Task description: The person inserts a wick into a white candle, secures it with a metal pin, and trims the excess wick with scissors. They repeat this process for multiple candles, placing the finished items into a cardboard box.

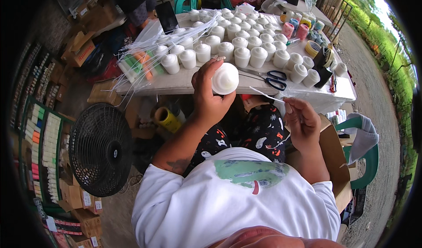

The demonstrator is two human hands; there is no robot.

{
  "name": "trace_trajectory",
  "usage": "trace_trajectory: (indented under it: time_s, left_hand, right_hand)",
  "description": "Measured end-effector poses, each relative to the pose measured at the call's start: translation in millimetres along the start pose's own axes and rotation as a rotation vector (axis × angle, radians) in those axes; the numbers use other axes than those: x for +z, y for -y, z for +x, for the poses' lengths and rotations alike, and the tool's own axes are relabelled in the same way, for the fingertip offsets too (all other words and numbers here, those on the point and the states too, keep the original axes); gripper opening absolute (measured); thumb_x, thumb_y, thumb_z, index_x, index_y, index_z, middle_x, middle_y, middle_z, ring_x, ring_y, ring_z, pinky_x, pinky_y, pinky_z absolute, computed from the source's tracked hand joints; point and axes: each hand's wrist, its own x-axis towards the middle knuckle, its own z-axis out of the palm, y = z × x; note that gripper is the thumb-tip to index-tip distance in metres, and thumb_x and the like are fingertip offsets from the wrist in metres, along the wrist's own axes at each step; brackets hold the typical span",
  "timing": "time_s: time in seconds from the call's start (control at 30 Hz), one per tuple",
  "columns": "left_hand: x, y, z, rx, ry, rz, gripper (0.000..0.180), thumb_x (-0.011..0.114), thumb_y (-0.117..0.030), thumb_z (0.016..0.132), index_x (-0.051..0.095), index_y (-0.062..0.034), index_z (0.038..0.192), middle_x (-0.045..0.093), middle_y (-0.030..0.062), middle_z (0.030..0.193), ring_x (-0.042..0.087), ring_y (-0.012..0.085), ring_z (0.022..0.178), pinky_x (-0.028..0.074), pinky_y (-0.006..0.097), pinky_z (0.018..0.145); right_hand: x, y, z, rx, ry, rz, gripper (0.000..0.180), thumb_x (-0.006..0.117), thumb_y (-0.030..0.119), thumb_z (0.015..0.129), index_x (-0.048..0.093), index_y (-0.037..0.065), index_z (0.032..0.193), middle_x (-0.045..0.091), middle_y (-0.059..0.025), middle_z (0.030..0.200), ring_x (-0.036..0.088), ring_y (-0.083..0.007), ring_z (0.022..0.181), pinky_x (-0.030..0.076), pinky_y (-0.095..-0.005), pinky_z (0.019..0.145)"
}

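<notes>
While the left hand grips a round, domed white piece — the right hand pinches string

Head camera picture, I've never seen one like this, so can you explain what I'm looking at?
Of course. There is no machine here, just two bare hands. The picture comes from a wide camera worn on the head, looking down, so straight edges bend. The left hand holds a white cup with a domed top. The right hand pinches a thin white string. On the table ahead stand many similar cups, with scissors lying near the front edge.
</notes>
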Motion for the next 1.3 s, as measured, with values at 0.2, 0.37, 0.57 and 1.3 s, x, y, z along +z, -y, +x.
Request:
trace_trajectory:
  time_s: [0.2,0.37,0.57,1.3]
  left_hand:
    - [5,23,0,-0.184,0.095,0.005,0.062,0.079,-0.007,0.068,0.045,-0.0043,0.120,0.055,0.0124,0.112,0.054,0.0209,0.105,0.044,0.034,0.090]
    - [20,123,-8,-0.411,0.080,0.086,0.067,0.083,-0.021,0.067,0.045,-0.0038,0.119,0.058,0.0155,0.110,0.057,0.0238,0.101,0.045,0.035,0.087]
    - [27,149,-18,-0.339,0.022,0.171,0.073,0.082,-0.027,0.068,0.042,-0.0028,0.124,0.054,0.0199,0.117,0.052,0.0310,0.110,0.041,0.040,0.093]
    - [-17,15,-8,0.166,0.482,0.011,0.009,0.070,-0.018,0.078,0.063,-0.0123,0.080,0.064,-0.0041,0.086,0.056,0.0220,0.106,0.031,0.042,0.094]
  right_hand:
    - [11,-13,15,-0.066,-0.031,-0.090,0.016,0.060,-0.001,0.084,0.060,0.002,0.100,0.063,-0.0068,0.080,0.058,-0.0132,0.068,0.047,-0.0249,0.064]
    - [11,-52,25,0.321,0.037,0.219,0.017,0.053,0.017,0.095,0.059,0.002,0.099,0.054,0.0018,0.070,0.051,-0.0049,0.060,0.041,-0.0197,0.052]
    - [18,-62,29,0.390,0.075,0.277,0.018,0.052,0.018,0.096,0.059,0.002,0.099,0.055,0.0012,0.068,0.052,-0.0052,0.060,0.042,-0.0188,0.054]
    - [18,-41,6,0.086,0.306,-0.053,0.007,0.060,0.002,0.085,0.061,0.004,0.091,0.063,-0.0045,0.075,0.060,-0.0154,0.068,0.045,-0.0270,0.064]
